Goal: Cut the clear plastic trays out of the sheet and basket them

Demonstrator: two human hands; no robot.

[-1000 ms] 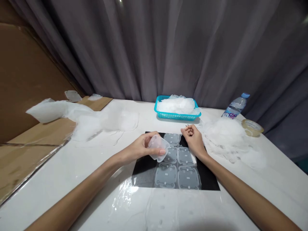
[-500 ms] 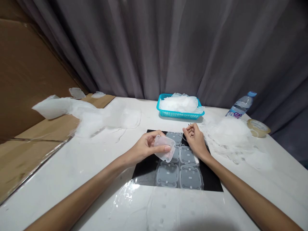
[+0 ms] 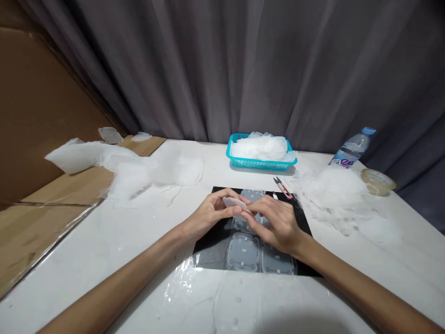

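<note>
My left hand (image 3: 212, 212) pinches a small translucent plastic piece (image 3: 233, 202), held nearly flat above a black mat (image 3: 208, 241). My right hand (image 3: 274, 222) has its fingers closed on the same piece from the right. Under both hands a clear sheet of moulded square pieces (image 3: 243, 246) lies on the mat. Small pink snips (image 3: 283, 188) lie on the white table just beyond the mat, apart from both hands.
A turquoise basket (image 3: 260, 163) of clear plastic pieces stands at the back. A heap of clear scraps (image 3: 333, 190), a water bottle (image 3: 351, 150) and a tape roll (image 3: 378, 181) are at the right. Plastic film (image 3: 132, 169) and cardboard (image 3: 41, 116) lie left.
My right hand has let go of the pink snips, left them past the mat and come left to take hold of the piece. My left hand has tilted the piece flatter.
</note>
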